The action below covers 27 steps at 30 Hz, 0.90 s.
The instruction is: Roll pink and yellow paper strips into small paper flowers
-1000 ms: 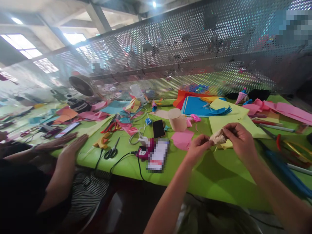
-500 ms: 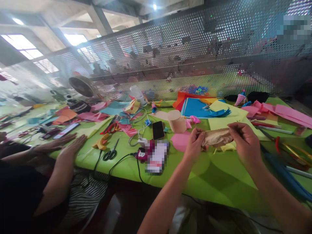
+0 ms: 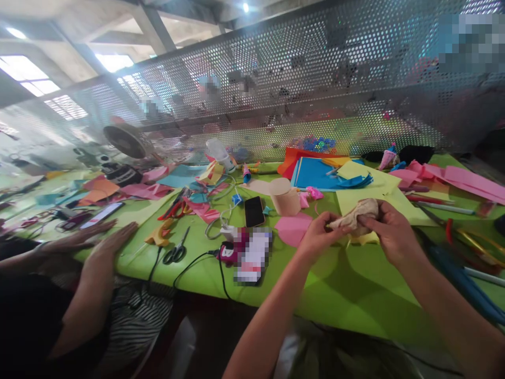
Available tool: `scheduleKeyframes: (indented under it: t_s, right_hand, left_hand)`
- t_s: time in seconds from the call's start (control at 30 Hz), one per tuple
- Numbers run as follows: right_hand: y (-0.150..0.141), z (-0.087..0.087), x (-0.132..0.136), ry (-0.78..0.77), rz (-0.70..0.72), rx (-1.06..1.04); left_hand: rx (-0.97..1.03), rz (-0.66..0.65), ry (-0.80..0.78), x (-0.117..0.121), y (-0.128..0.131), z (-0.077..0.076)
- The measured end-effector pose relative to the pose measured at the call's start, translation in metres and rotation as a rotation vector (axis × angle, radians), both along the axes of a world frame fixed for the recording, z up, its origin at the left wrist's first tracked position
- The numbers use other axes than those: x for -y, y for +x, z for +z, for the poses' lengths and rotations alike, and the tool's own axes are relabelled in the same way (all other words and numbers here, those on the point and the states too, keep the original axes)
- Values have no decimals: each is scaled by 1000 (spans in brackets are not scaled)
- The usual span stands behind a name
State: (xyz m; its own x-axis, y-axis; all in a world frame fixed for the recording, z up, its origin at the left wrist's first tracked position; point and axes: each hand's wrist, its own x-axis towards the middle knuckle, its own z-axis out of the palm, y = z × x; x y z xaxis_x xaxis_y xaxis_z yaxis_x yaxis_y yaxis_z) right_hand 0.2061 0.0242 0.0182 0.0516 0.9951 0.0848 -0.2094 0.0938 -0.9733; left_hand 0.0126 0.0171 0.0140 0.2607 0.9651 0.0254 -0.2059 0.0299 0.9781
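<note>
Both my hands hold one crumpled beige piece of paper (image 3: 357,215) above the green table (image 3: 355,295). My left hand (image 3: 320,235) pinches its left end with closed fingers. My right hand (image 3: 389,231) grips its right end, fingers curled round it. Just under the paper lies a small yellow scrap (image 3: 365,239), and a pink paper circle (image 3: 292,228) lies to the left of my left hand. A beige paper cylinder (image 3: 284,196) stands a little farther back.
A black phone (image 3: 254,211), scissors (image 3: 176,251), cables and a charger lie left of centre. Stacks of coloured paper (image 3: 323,172) sit at the back, pens and markers (image 3: 453,210) at the right. Another person's hands (image 3: 106,239) rest flat on the table at the left. A perforated metal screen (image 3: 315,79) closes the back.
The beige paper was stretched out between my hands half a second ago; now it is bunched up again and my hands are closer together.
</note>
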Motion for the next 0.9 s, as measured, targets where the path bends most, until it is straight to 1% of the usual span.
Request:
scheduleKeyframes:
  t_s: [0.13,0.2,0.33,0.4,0.47,0.53,0.67,0.77,0.8,0.83,0.9]
  right_hand:
    - [1,0,-2,-6,-48,-29]
    - [1,0,-3,8,-78,-61]
    - [2,0,-3,43,-119,-80]
    - [2,0,-3,52,-120,-71]
    - [2,1,-2,63,-114,-35]
    - [0,2,0,70,-105,-9]
    - [-2,3,2,46,-45,-22]
    - [-3,2,3,78,-4,31]
    - [-4,1,4,92,1,59]
    - [-5,-1,5,104,-1,90]
    - [-7,-3,8,121,-12,179]
  left_hand:
    - [233,109,-62,-2,5,-10]
    - [281,115,-88,-2,6,-12]
    - [227,94,-101,1,3,-13]
    - [182,114,-71,2,2,-13]
    - [139,159,-5,3,2,-13]
    - [142,209,51,2,2,-13]
    - [232,310,38,-2,3,-12]
    - [193,373,34,-3,4,-9]
    - [176,356,36,-2,5,-7]
    - [167,312,33,0,7,-5]
    - [165,155,25,4,12,-2]
